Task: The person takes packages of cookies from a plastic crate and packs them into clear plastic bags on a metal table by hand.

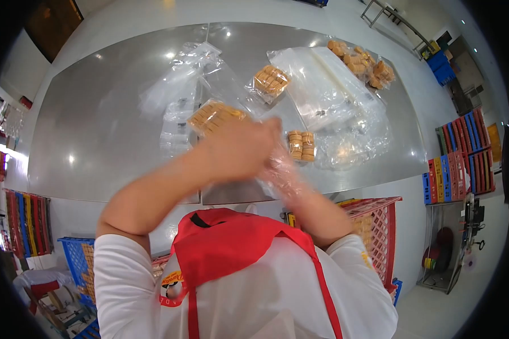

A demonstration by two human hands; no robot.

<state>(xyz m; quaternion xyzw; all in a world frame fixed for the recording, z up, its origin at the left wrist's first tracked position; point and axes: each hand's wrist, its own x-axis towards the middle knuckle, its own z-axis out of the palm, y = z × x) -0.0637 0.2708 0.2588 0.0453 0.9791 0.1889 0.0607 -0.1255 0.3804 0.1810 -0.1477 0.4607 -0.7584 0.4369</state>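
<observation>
My left hand (240,147) crosses over my right hand, its fingers curled and blurred by motion; what they grip is hidden. Clear crinkled plastic, apparently a glove, covers my right hand (280,169), whose fingers are mostly out of sight behind the left. Just beyond my left hand lies a clear pack of round biscuits (212,116). A second biscuit pack (270,81) sits farther back, and a smaller one with two rows (301,146) is right of my hands. Flat clear plastic bags (316,79) are piled at the right, with more clear bags (178,121) at the left.
Several filled biscuit bags (359,63) lie at the far right of the steel table (107,124). A red crate (382,237) stands close by my right side, a blue crate (76,254) at my left. Stacked coloured crates (461,158) stand beyond the table's right end.
</observation>
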